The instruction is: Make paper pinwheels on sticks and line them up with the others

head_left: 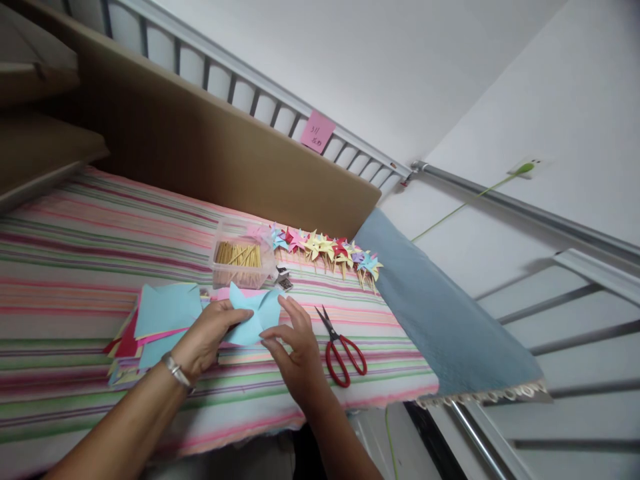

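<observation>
My left hand [206,337] pinches the left edge of a light blue cut paper square [253,313] lying on the striped cloth [75,267]. My right hand [295,347] rests beside it on the right, fingers curled onto the paper's lower right edge. A stack of coloured paper squares [160,317] lies just left of my left hand. Red-handled scissors [340,350] lie shut on the cloth to the right of my right hand.
A clear plastic box of wooden sticks [241,261] stands behind the paper. A row of several finished paper pinwheels [327,250] lies at the back right. A blue cloth [440,313] drapes over the right end. A brown board [210,140] and metal rails rise behind.
</observation>
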{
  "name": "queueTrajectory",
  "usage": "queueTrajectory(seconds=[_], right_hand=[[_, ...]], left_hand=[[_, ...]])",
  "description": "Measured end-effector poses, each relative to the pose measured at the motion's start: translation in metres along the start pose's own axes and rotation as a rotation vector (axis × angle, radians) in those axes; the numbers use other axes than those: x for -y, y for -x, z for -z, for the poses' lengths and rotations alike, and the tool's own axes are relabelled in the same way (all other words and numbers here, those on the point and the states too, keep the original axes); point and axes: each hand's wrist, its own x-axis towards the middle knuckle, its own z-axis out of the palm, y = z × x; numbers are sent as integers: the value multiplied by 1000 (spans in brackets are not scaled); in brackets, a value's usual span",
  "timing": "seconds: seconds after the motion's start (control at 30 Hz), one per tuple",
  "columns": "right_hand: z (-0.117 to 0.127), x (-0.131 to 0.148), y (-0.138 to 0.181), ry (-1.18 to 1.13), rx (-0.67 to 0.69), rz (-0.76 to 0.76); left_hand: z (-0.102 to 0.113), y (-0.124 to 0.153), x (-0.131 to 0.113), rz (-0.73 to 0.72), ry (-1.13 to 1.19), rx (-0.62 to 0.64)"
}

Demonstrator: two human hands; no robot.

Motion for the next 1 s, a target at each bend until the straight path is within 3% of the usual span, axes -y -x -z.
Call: queueTrajectory(seconds=[0.3, 0.5, 1.0], right_hand=[[-13, 9, -7, -4, -15, -210], [-16, 11, -12, 51, -73, -232], [-14, 10, -15, 106, -63, -266]], left_hand=[[-9, 6, -5, 14, -65, -17], [-12, 8, -6, -4, -80, 4], [-9, 11, -7, 15, 20, 168]])
